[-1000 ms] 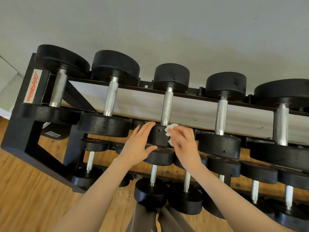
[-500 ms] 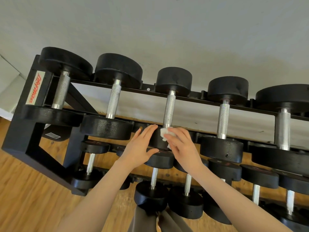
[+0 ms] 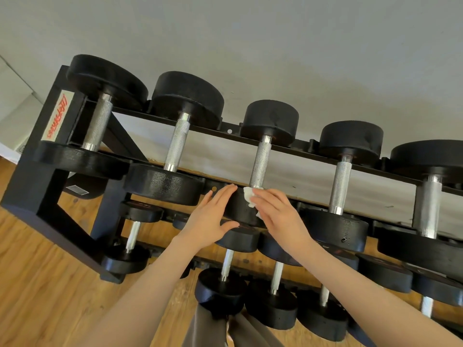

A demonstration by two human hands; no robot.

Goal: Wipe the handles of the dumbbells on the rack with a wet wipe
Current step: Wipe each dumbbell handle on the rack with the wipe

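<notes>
A person is standing in front of a black rack (image 3: pixel 37 194) full of dumbbells. The rack is sitting on a wood floor (image 3: pixel 32 284) next to a gray wall (image 3: pixel 250 46). The top shelf is holding a row of big dumbbells with black round ends and shiny silver handles. The lower shelves are holding smaller ones. Both hands are reaching up to the middle dumbbell (image 3: pixel 270 121) on the top shelf. The left hand (image 3: pixel 210 221) is lying flat with its fingers straight, and it is touching the left side of that dumbbell's near black end. The thumb is sticking out under the end. This hand is holding nothing. The right hand (image 3: pixel 278 216) is pressing a small white wet wipe (image 3: pixel 250 196) against the near black end, right where the silver handle (image 3: pixel 260 161) is joining it. The fingers are lying over the wipe and are only a little bent, so the wipe is peeking out at the fingertips and under the hand. I cannot tell if the thumb is pinching it. The wipe is just touching the bottom of the handle. The rest of the handle is showing bare above it. A white label with red letters (image 3: pixel 57 116) is sitting on the left side of the rack.
</notes>
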